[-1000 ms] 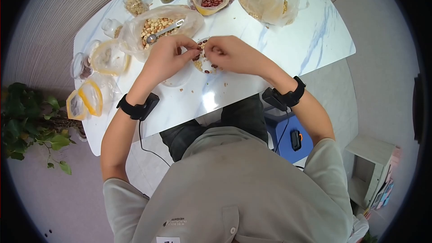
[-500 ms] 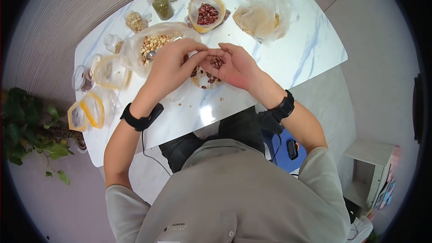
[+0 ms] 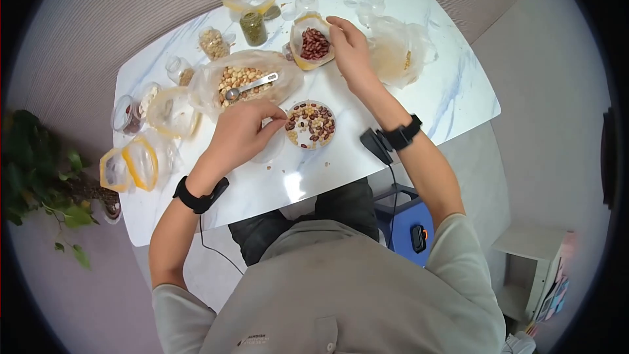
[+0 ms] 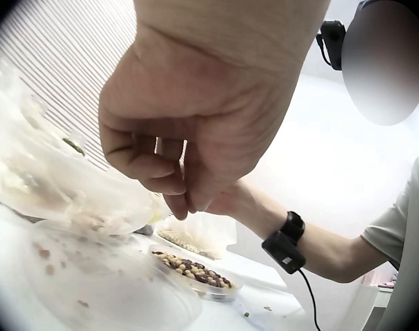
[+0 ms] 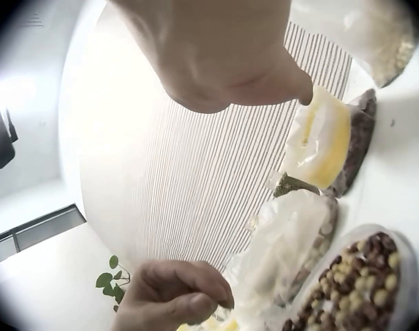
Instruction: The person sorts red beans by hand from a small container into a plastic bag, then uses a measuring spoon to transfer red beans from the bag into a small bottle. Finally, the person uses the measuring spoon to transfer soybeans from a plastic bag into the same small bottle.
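A round clear dish [image 3: 310, 124] of mixed dark red beans and yellowish kernels sits at the middle of the table. Over its left edge, the left hand [image 3: 244, 132] has thumb and fingertips brought together; in the left wrist view the left hand [image 4: 195, 131] has curled fingers meeting the thumb. I cannot tell whether a bean is between them. Farther back, the right hand [image 3: 352, 52] reaches to the right rim of a yellow-edged bag [image 3: 308, 64] of red beans [image 3: 315, 44], fingers extended. In the right wrist view this bag [image 5: 323, 141] is just beside the fingertips.
Left of the dish, a plastic bag [image 3: 206, 92] of tan nuts holds a metal measuring spoon [image 3: 252, 86]. A jar of green beans [image 3: 253, 29] and other jars line the back. Another clear bag [image 3: 400, 49] stands at right, and yellow-edged bags [image 3: 139, 160] lie at left.
The right hand was palm up over the dish with red beans in it; it has moved back and right to the bean bag. The left hand has parted from it, staying near the dish.
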Motion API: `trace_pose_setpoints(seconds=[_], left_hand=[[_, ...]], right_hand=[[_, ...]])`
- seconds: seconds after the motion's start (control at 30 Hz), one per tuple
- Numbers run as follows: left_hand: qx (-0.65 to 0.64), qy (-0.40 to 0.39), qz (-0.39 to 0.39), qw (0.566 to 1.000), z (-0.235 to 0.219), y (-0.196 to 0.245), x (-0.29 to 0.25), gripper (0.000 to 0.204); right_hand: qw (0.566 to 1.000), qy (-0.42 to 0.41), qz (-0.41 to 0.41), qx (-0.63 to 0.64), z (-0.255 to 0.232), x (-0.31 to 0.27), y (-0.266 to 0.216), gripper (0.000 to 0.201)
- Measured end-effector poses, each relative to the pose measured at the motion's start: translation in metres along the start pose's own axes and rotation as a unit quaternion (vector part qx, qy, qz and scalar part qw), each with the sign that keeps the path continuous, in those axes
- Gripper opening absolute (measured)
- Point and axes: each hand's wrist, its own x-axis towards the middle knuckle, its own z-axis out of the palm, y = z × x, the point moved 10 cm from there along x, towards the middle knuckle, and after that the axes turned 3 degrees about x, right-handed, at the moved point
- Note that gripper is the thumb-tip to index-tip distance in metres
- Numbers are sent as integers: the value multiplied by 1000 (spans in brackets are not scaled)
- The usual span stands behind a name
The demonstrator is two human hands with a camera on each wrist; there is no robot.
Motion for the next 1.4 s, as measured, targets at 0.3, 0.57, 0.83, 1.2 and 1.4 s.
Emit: trace_pose_setpoints(seconds=[0.3, 0.57, 0.83, 1.2, 1.4], left_hand=[[92, -41, -3, 995, 27, -11, 3, 13], [205, -84, -34, 975, 45, -14, 11, 12], [163, -114, -14, 980, 59, -20, 13, 13], [107, -56, 15, 993, 50, -19, 7, 10], [125, -113, -30, 985, 55, -27, 6, 14]], right_hand=[[899, -334, -130, -251, 43, -102, -32, 16], [870, -369, -186, -268, 79, -121, -17, 12], [834, -398, -215, -317, 90, -128, -12, 15], [874, -377, -182, -247, 75, -123, -14, 12], [882, -391, -155, -213, 83, -122, -18, 11]])
